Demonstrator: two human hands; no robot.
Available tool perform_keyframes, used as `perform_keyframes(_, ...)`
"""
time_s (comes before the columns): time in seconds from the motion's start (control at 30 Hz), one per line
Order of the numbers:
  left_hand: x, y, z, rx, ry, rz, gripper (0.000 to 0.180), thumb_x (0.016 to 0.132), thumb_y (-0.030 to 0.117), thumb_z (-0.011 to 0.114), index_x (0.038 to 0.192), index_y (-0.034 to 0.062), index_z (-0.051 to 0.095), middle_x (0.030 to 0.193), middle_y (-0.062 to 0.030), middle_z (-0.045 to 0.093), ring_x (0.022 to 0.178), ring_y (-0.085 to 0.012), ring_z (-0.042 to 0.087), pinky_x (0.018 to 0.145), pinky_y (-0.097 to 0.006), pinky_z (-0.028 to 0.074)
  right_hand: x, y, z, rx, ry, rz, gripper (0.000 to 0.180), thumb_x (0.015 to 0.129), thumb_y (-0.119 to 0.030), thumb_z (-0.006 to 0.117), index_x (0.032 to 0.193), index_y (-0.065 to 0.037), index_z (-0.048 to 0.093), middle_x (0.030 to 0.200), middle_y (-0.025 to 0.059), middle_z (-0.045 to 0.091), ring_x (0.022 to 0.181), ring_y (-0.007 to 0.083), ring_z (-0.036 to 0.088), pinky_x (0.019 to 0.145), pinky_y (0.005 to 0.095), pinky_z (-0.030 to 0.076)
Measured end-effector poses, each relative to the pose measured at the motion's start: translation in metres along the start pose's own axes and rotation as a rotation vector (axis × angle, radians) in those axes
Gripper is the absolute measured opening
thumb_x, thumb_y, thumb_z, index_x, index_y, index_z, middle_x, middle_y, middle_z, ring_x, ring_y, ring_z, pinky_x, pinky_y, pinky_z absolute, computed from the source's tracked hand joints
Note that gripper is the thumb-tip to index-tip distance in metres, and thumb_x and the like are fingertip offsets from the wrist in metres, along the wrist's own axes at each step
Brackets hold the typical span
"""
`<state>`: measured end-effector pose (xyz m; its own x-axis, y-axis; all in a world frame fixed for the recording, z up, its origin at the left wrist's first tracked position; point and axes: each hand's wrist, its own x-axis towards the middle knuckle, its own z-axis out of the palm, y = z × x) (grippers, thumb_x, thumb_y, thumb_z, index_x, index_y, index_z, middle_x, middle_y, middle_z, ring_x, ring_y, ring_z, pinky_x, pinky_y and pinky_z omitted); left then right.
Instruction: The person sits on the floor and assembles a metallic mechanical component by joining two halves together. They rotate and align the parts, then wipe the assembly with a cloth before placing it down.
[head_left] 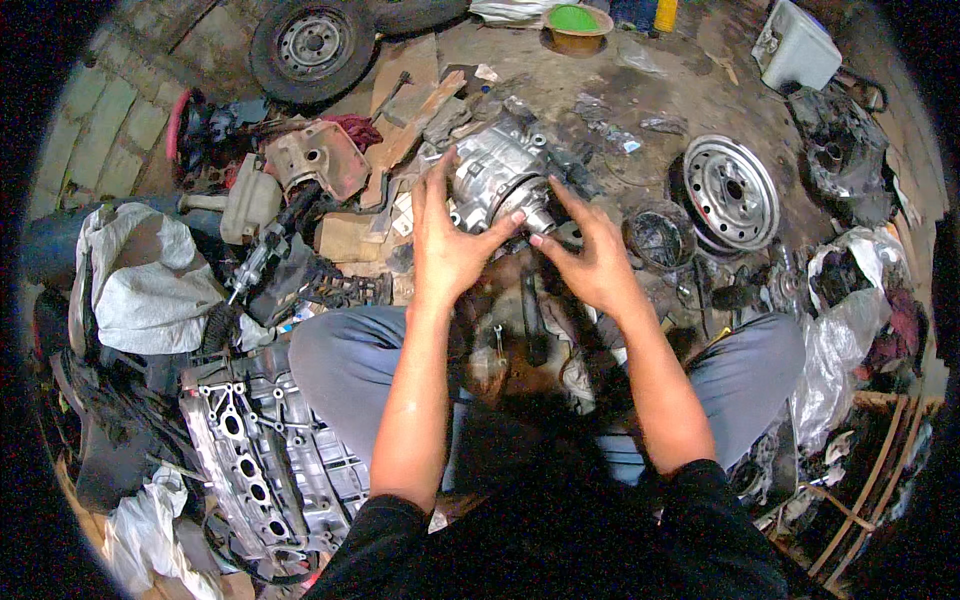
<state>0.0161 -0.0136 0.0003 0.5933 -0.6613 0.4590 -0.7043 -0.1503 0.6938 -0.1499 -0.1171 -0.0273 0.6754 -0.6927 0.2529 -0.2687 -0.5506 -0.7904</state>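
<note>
In front of me, between my two hands, is a silver cast-metal car part, round-bodied, with a dark ring and a short hub on the side nearer me. Its exact kind is unclear. My left hand wraps its left side, fingers up along the body and thumb near the hub. On the opposite side, my right hand grips around the hub end, its thumb close to the left thumb. Whether the part rests on the floor or hangs free I cannot tell. Below it, between my legs, lies a small wrench.
An engine cylinder head lies at lower left, near a white sack. A steel wheel rim and a round dark container are at right. Farther back are a tyre, a basin and a white box.
</note>
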Motion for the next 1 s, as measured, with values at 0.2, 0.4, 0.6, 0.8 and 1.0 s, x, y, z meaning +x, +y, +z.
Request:
perform_keyframes(0.2, 0.019, 0.026, -0.007, -0.053, 0.288, 0.201, 0.067, 0.088, 0.037, 0.069, 0.137, -0.0025, 0.047, 0.139, -0.0247, 0.049, 0.132, -0.0380, 0.045, 0.112, -0.046, 0.031, -0.003, -0.015, -0.074, 0.043, 0.180, -0.078, 0.060, 0.087, -0.017, 0.072, 0.143, -0.011, 0.050, 0.133, 0.0154, 0.061, 0.122, 0.0274, 0.058, 0.104, 0.0388, 0.043)
perform_keyframes(0.4, 0.005, 0.097, 0.016, -0.221, 0.210, 0.447, 0.068, 0.091, 0.052, 0.056, 0.133, -0.0017, 0.054, 0.142, -0.0219, 0.049, 0.134, -0.0361, 0.044, 0.114, -0.047, 0.029, -0.076, -0.043, -0.200, -0.050, 0.494, -0.110, 0.056, 0.087, -0.015, 0.072, 0.140, -0.008, 0.053, 0.133, 0.0131, 0.061, 0.123, 0.0258, 0.058, 0.103, 0.0385, 0.045)
perform_keyframes(0.6, -0.011, 0.197, 0.072, -0.382, -0.052, 0.678, 0.070, 0.092, 0.052, 0.052, 0.133, -0.0043, 0.054, 0.140, -0.0238, 0.051, 0.132, -0.0377, 0.046, 0.113, -0.047, 0.030, -0.237, -0.050, -0.283, -0.223, 0.778, 0.155, 0.053, 0.089, -0.014, 0.069, 0.139, -0.005, 0.053, 0.133, 0.0143, 0.061, 0.125, 0.0231, 0.056, 0.104, 0.0362, 0.043)
perform_keyframes(0.8, -0.095, 0.305, 0.163, -0.538, -0.424, 0.877, 0.058, 0.085, 0.037, 0.069, 0.133, 0.0080, 0.057, 0.140, -0.0187, 0.052, 0.135, -0.0398, 0.042, 0.114, -0.051, 0.030, -0.385, -0.009, -0.290, -0.191, 1.087, 0.520, 0.047, 0.092, -0.014, 0.066, 0.135, -0.001, 0.056, 0.133, 0.0154, 0.061, 0.124, 0.0217, 0.055, 0.107, 0.0352, 0.040)
perform_keyframes(1.0, -0.244, 0.289, 0.253, -0.601, -0.791, 0.682, 0.058, 0.084, 0.028, 0.073, 0.133, 0.0033, 0.053, 0.134, -0.0237, 0.053, 0.127, -0.0414, 0.047, 0.108, -0.049, 0.037, -0.471, 0.118, -0.205, -0.243, 1.153, 0.825, 0.033, 0.090, -0.013, 0.068, 0.119, 0.003, 0.064, 0.104, 0.0110, 0.070, 0.100, 0.0163, 0.062, 0.092, 0.0310, 0.048)
